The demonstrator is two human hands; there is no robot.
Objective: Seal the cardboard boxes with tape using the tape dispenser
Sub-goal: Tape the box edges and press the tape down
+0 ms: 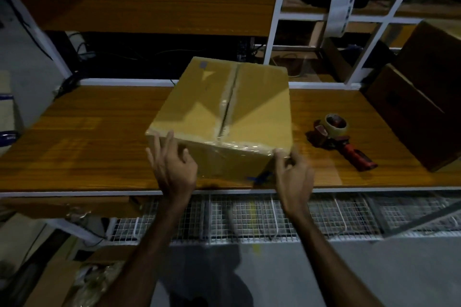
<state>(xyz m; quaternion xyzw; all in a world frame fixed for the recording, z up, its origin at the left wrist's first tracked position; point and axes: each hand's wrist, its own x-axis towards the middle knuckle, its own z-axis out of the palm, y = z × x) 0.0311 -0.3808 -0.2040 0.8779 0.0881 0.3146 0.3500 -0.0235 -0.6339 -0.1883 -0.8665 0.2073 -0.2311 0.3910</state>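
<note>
A closed brown cardboard box [222, 112] sits on the wooden worktop [87, 142], its near edge close to the front of the bench. Clear tape runs along the centre seam between the top flaps and wraps over the near top edge. A small grey label sits near the far left corner of the lid; no writing on it is legible. Contents cannot be seen.

The left hand [172, 164] is at the box's near left corner with fingers spread and loosely extended, the fingertips at the top edge. The right hand [293, 172] is at the near right corner, thumb and fingers curled in around that taped corner.

The red-handled tape dispenser [341, 138], loaded with a roll of clear tape, lies on the worktop to the right of the box, apart from both hands. A darker brown cardboard box [424, 107] stands tilted at the right end of the bench. White wire-mesh baskets [249, 217] hang below the bench; their contents are unclear.
</note>
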